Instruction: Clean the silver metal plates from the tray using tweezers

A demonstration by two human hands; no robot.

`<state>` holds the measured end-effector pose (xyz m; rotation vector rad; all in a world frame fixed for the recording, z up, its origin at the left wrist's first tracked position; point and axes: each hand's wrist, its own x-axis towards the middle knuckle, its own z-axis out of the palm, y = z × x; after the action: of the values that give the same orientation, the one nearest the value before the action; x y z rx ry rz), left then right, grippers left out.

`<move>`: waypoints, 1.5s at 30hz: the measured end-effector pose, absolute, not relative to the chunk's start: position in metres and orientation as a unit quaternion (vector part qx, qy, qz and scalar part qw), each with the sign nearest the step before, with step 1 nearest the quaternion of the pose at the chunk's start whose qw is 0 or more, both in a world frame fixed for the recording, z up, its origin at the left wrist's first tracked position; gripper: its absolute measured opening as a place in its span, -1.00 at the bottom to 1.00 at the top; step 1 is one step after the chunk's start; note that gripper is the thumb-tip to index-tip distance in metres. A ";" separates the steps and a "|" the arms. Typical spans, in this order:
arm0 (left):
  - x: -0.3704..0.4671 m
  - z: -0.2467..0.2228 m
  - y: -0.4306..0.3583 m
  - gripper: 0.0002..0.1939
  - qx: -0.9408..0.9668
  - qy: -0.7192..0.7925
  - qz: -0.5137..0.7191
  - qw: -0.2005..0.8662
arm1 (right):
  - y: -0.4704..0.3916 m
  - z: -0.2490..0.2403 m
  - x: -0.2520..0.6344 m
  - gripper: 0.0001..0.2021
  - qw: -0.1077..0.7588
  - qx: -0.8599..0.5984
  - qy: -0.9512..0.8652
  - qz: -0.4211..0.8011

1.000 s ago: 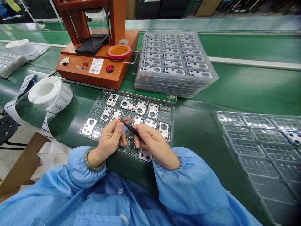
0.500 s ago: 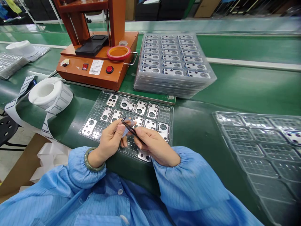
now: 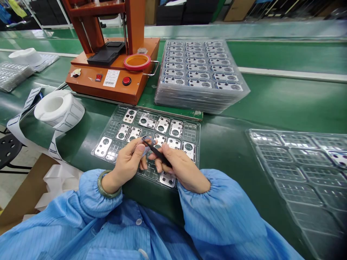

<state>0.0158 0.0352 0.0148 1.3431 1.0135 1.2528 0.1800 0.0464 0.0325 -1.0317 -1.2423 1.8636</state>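
My left hand (image 3: 128, 157) pinches a small piece with clear bluish film (image 3: 148, 141) between thumb and fingers; its exact kind is partly hidden. Black tweezers (image 3: 159, 153) slant across from my right hand (image 3: 183, 167), which is closed around them, their narrow end at the film piece. Both hands are above the near part of a clear blister tray (image 3: 115, 146). Silver metal plates (image 3: 102, 146) with round holes lie in many of its pockets, while other pockets hold nothing.
An orange press (image 3: 108, 85) carries a red tape ring (image 3: 137, 62). Behind the tray rises a stack of filled trays (image 3: 202, 97). A label roll (image 3: 58, 108) stands at left, its strip hanging toward a cardboard box (image 3: 29, 184). Another clear tray (image 3: 295, 173) lies at right.
My right hand has turned slightly and shifted its fingers on the tweezers, which now show more of their wide dark side. The left hand stays nearly still with the film piece.
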 end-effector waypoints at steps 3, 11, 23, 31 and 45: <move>0.015 0.013 0.035 -0.65 0.564 0.415 0.513 0.497 | 0.047 0.031 0.180 -0.58 0.335 -0.382 -0.462 0.727; 0.014 0.011 0.035 -0.64 0.563 0.407 0.507 0.510 | 0.047 0.036 0.180 -0.52 0.340 -0.388 -0.449 0.730; 0.014 0.011 0.035 -0.63 0.563 0.392 0.510 0.518 | 0.042 0.028 0.171 -0.62 0.416 -0.378 -0.409 0.719; 0.014 0.010 0.034 -0.63 0.568 0.374 0.522 0.515 | 0.042 0.031 0.177 -0.63 0.377 -0.350 -0.406 0.756; 0.015 0.015 0.035 -0.60 0.558 0.418 0.498 0.516 | 0.038 0.031 0.175 -0.76 0.403 -0.523 -0.627 0.413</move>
<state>0.0153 0.0348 0.0150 1.3396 1.0039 1.1963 0.1745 0.0382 0.0306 -1.3205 -1.5845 1.0426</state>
